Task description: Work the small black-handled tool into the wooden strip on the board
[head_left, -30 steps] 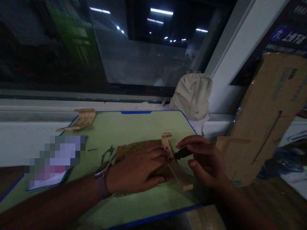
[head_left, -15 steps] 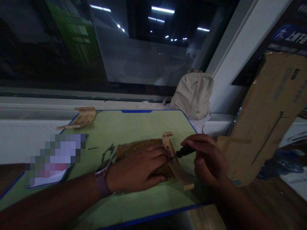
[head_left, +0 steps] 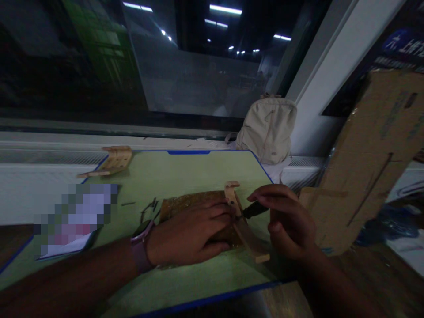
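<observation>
My left hand point(head_left: 195, 232) lies flat, fingers stretched out, on a brown pad point(head_left: 179, 205) that looks wrapped in clear tape. Its fingertips press on a narrow curved wooden piece point(head_left: 250, 238) with dark holes, standing along the pad's right side. A black-handled screwdriver point(head_left: 255, 209) is held in the curled fingers of my right hand point(head_left: 289, 221). It points left, its front end meeting the wooden piece close to my left fingertips; the exact contact is too dark to make out. Several dark screws or thin rods point(head_left: 149, 210) lie left of the pad.
A second curved wooden part point(head_left: 115, 161), wider and with holes, rests at the table's point(head_left: 185, 172) far left corner. A pixelated sheet or booklet point(head_left: 79, 216) lies at left. Beyond the table stand a beige backpack point(head_left: 268, 128) and, to the right, a large cardboard sheet point(head_left: 374, 154).
My right fingers have shifted very slightly left around the screwdriver's handle. My left hand and the wooden piece hold their places; the view has moved a little.
</observation>
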